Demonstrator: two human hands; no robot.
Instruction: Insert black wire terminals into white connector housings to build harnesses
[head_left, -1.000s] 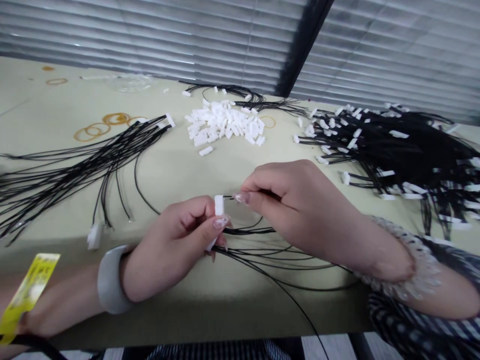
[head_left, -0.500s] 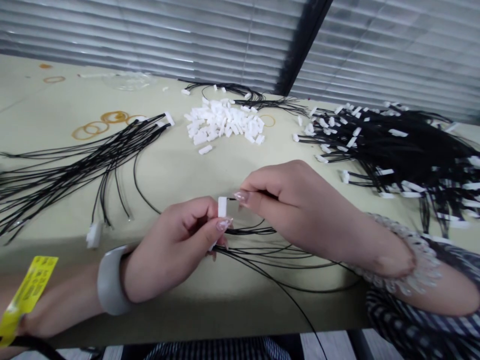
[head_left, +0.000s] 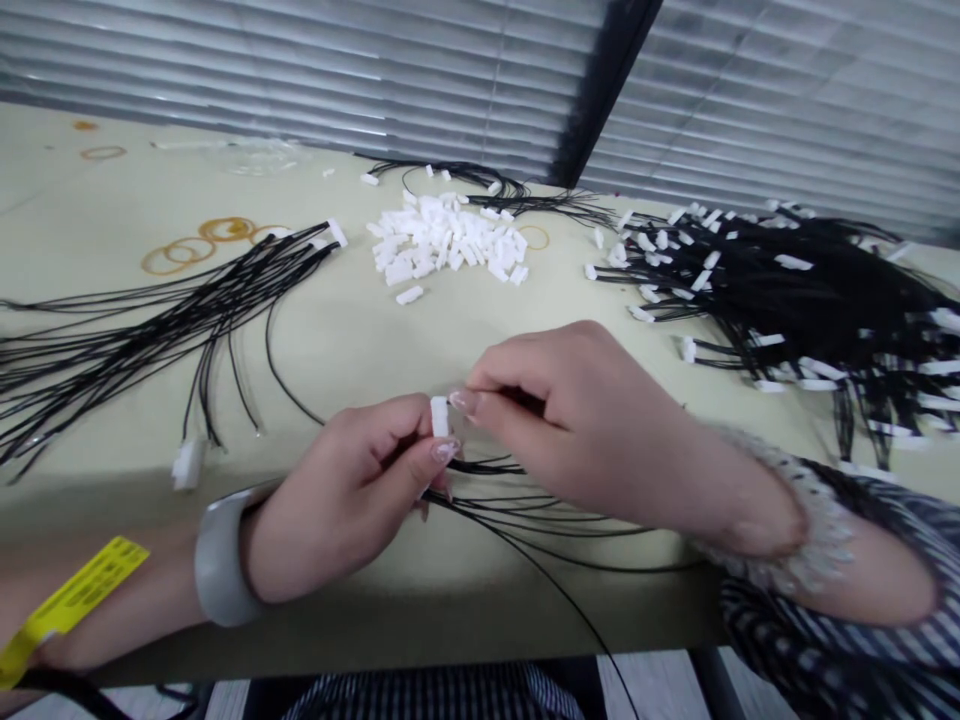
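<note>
Between thumb and fingers, my left hand [head_left: 352, 490] grips a white connector [head_left: 439, 417], which stands upright. Black wires [head_left: 517, 505] run rightward from beneath those fingers. Close against the connector's right side, my right hand [head_left: 577, 430] pinches a black wire by its end; the fingertips hide most of that end. Behind the hands lies a pile of small white connectors [head_left: 450, 238].
A bundle of black wires [head_left: 172, 325] with white connectors lies at the left, near some rubber bands [head_left: 229, 229]. A large heap of connectored black wires [head_left: 795, 290] covers the right. Blinds [head_left: 300, 70] stand behind the table [head_left: 360, 350].
My right hand has moved left, bringing the pinched wire up to the connector. The wire stretch visible between fingertips and connector has almost vanished. My left hand keeps its grip.
</note>
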